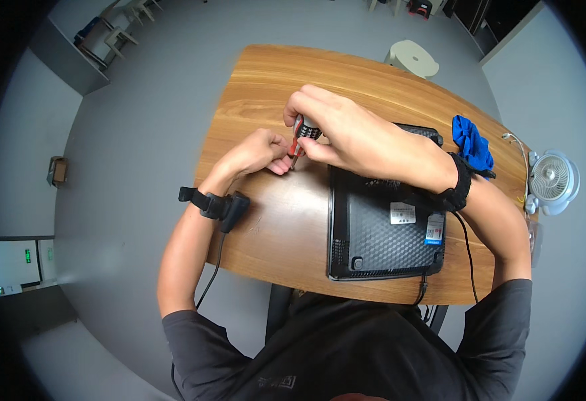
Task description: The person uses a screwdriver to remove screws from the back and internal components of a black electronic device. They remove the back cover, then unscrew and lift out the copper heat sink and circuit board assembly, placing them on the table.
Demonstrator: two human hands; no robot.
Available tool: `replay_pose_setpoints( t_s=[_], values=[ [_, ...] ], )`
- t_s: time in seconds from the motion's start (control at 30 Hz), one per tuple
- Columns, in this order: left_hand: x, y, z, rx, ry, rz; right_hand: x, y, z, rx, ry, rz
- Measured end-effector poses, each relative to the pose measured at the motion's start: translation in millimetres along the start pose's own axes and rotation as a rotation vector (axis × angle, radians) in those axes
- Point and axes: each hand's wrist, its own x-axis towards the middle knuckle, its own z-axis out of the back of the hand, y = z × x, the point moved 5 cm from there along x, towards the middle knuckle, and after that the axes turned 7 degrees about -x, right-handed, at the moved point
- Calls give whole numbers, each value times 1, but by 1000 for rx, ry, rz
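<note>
My right hand point(346, 137) grips a screwdriver point(297, 144) with a red, black and white handle, its shaft pointing down toward the table. Beside the shaft's lower end, my left hand point(259, 152) has its fingers curled together close to the tip. Whatever lies between those fingertips, if anything, is too small to make out. A black laptop point(386, 234) lies with its underside up, right of the screwdriver and partly under my right forearm. Its patterned base shows vents, rubber feet and two stickers.
The wooden table point(273, 227) carries a crumpled blue cloth point(472, 144) at its right side. A small white fan point(552, 179) stands at the right edge. Cables trail from both wrist straps, and another cable meets the laptop's near edge. A pale round stool point(413, 59) stands beyond the table.
</note>
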Motion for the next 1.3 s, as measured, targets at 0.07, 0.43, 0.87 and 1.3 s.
replay_pose_setpoints(
  t_s=[0.07, 0.43, 0.87, 1.3],
  values=[
    [-16, 6, 5, 3, -10, 8, -1, 6, -5, 10, 1, -10],
    [-60, 37, 4, 123, 100, -195, 5, 27, -29, 23, -71, 8],
    [-104, 61, 9, 350, -88, -81, -6, 37, -34, 11, -114, 25],
    [-118, 69, -5, 549, -199, -122, -48, 41, -18, -64, -156, 2]
  ],
)
